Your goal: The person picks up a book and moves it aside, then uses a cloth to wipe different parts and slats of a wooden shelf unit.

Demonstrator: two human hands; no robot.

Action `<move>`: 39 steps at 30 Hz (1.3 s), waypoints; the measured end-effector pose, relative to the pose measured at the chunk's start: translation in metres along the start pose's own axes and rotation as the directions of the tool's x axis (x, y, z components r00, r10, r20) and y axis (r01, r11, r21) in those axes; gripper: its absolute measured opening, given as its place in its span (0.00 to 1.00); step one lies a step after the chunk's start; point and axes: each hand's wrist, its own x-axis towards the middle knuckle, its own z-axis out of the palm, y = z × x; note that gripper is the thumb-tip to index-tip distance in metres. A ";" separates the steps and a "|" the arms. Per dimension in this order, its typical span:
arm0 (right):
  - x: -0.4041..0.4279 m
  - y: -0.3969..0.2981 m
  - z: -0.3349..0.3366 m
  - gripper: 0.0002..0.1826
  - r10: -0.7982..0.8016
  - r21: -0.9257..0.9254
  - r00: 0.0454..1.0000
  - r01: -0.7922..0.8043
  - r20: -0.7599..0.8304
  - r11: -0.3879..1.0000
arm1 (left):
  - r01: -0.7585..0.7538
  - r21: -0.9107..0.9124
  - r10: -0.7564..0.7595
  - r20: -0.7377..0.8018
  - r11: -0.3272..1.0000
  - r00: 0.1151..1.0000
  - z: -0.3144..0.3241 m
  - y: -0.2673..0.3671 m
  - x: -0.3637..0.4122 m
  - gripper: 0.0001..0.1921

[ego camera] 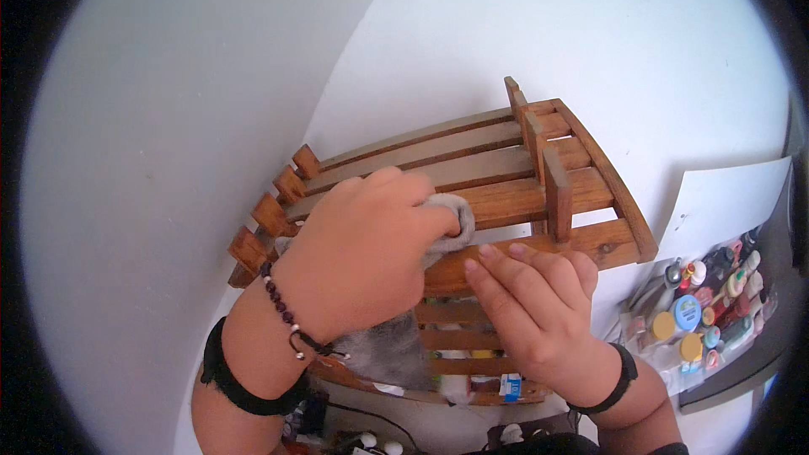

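My left hand (366, 240), with a beaded bracelet at the wrist, grips a grey cloth (452, 218) over the top of a slatted wooden rack (505, 199). Part of the cloth bunches between thumb and fingers; the rest hangs below the front slat. My right hand (543, 303) rests its fingertips on the front slat (597, 243), right of the cloth. The rear slats (404, 148) look dull and greyish on top, while the front ones show shinier brown wood. My left hand covers part of the slats' left side.
Short wooden uprights (557, 193) stand along the right of the top, others (272, 213) on the left. A lower slatted shelf (461, 338) holds small items. White walls (505, 25) meet behind. Several bottles and jars (701, 316) crowd the right, near a white sheet (727, 202).
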 end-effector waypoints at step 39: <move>-0.004 0.004 -0.003 0.15 -0.003 0.014 1.000 0.004 -0.012 1.000 | 0.311 0.122 -0.310 -0.030 0.942 0.950 -0.019 -0.014 -0.028 0.17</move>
